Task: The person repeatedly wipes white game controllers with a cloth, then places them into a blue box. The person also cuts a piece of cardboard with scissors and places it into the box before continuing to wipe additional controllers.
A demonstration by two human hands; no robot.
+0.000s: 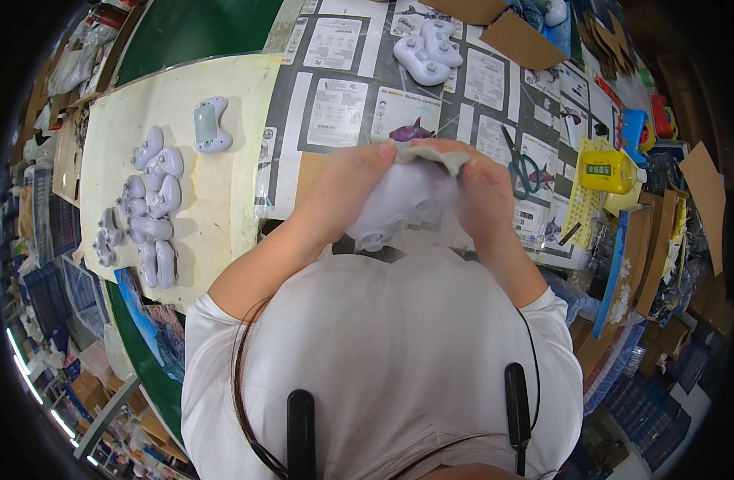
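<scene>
Close to my chest, a white game-style remote controller (391,201) is held between both hands, its thumbstick side tilted towards me. My left hand (358,180) grips its left side, with the thumb up at the top edge. On the other side, my right hand (484,186) closes around the controller and a pale cloth (433,156). The cloth lies folded along the controller's top edge, pinched by fingers of both hands. Some fingers are hidden behind the controller, and the right hand is slightly blurred.
Several white controllers (163,195) cluster on the cream board (223,198) at left, where one controller (212,125) lies back up. More white controllers (427,57) rest on the printed sheets (337,111). Scissors (523,165), a yellow bottle (610,171) and a blue tape dispenser (634,135) are at right.
</scene>
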